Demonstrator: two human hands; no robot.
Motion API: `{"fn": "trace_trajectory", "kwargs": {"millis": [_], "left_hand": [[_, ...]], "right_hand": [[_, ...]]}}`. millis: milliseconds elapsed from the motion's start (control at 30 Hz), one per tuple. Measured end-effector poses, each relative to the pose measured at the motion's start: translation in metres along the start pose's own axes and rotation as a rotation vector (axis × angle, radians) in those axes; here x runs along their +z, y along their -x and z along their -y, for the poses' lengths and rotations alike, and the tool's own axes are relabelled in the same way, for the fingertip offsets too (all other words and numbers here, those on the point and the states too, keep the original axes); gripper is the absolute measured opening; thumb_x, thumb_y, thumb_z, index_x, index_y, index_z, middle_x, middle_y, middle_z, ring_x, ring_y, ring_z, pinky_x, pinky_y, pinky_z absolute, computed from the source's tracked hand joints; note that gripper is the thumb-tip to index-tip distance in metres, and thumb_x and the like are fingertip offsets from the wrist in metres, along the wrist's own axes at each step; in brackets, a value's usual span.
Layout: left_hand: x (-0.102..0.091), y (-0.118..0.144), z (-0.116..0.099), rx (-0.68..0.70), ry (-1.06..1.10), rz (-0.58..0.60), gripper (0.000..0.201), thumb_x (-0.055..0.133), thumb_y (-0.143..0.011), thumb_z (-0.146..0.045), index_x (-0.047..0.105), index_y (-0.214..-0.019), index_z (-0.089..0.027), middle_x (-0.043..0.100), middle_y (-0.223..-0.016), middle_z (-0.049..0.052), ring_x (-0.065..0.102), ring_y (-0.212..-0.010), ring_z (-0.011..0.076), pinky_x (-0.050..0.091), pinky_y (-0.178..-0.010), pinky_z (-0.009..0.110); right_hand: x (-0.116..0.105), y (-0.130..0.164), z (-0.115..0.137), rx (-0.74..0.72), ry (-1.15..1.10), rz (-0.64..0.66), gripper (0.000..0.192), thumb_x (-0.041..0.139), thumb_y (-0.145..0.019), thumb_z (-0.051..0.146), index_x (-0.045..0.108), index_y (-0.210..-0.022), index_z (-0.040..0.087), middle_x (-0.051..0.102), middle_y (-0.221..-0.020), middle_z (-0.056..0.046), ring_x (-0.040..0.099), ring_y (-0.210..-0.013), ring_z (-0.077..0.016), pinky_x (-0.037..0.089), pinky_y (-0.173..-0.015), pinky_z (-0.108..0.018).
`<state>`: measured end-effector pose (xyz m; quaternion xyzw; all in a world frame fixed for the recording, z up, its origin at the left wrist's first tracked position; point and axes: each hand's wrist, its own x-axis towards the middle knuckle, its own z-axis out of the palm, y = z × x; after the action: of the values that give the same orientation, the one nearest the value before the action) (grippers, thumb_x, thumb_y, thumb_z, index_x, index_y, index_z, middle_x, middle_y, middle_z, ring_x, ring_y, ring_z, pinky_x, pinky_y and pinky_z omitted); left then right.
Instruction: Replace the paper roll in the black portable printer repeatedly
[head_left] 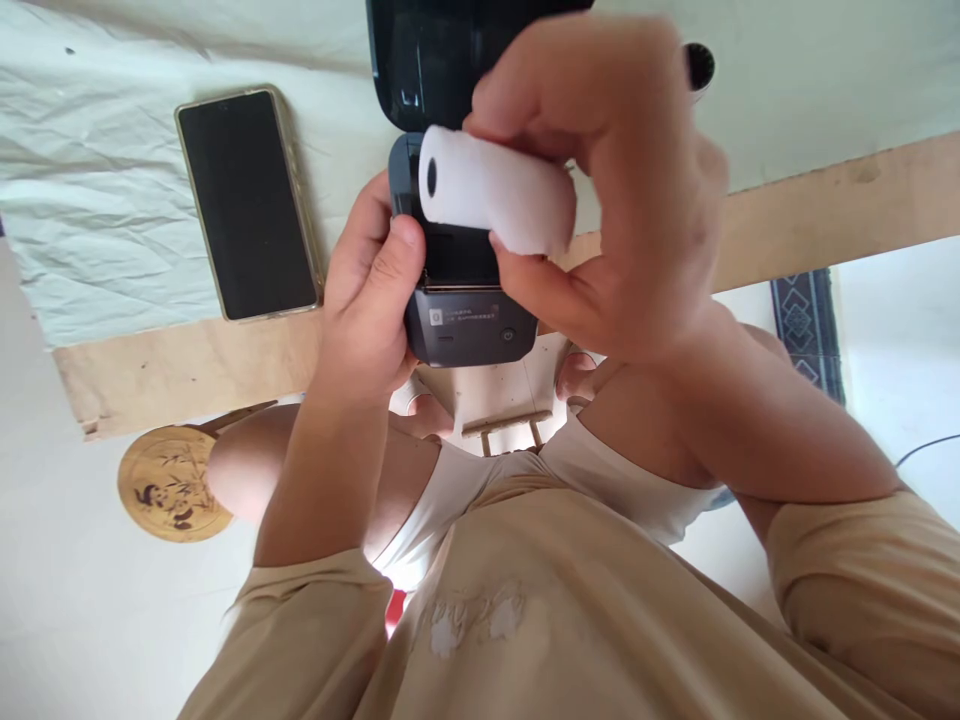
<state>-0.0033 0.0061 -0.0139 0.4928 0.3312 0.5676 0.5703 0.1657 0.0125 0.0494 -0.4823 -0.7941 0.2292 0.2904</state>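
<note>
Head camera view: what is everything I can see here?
white paper roll: one, white, held over the printer's open bay
small dark grey printer: one, lid open, at the table edge
black smartphone: one, flat on the pale cloth, left of the printer
pale cloth: one, creased, covering the wooden table
round bamboo disc: one, tan, below the table
left hand: grips the printer's side
right hand: pinches the roll

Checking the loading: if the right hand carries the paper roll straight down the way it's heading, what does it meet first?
Probably the printer's open bay, right under the roll held by the right hand. The left hand grips the printer's side, out of that line. Depth is hard to judge.
</note>
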Motion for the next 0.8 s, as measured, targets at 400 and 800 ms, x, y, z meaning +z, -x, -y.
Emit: {"fn": "trace_trajectory", "kwargs": {"millis": [400, 800], "left_hand": [[0.002, 0.002, -0.009, -0.081, 0.01, 0.033, 0.034, 0.053, -0.086, -0.047, 0.062, -0.109, -0.024, 0.068, -0.105, 0.005, 0.062, -0.113, 0.023, 0.057, -0.088, 0.035], [-0.009, 0.0, 0.003, -0.041, -0.017, 0.09, 0.049, 0.063, -0.074, -0.057, 0.06, -0.113, -0.026, 0.065, -0.1, 0.005, 0.063, -0.096, 0.0235, 0.05, -0.068, 0.032]], "right_hand": [[0.017, 0.0, -0.019, -0.294, 0.178, -0.277, 0.009, 0.052, -0.078, 0.013, 0.056, -0.079, 0.021, 0.066, -0.09, 0.004, 0.062, -0.092, -0.0143, 0.049, -0.083, -0.032], [0.021, 0.02, -0.011, -0.467, 0.119, -0.292, 0.009, 0.057, -0.077, 0.016, 0.056, -0.076, 0.025, 0.058, -0.073, 0.003, 0.052, -0.078, -0.0131, 0.038, -0.071, -0.031]]}}
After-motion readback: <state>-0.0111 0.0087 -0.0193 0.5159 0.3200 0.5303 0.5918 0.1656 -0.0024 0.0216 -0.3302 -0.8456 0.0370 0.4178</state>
